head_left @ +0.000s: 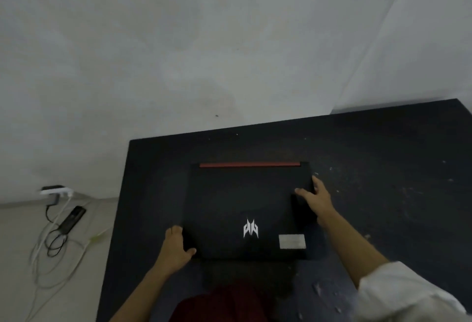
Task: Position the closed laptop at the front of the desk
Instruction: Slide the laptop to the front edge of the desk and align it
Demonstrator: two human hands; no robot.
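In the head view, the closed black gaming laptop (249, 210) lies flat on the dark bench (383, 158) between both hands. The left hand (177, 247) clamps its near-left corner; the right hand (315, 197) grips its right edge. It looks rigid and fairly heavy, with a smooth lid, so opposite edges seem the safest hold.

Desk (383, 155) corner beyond right edge
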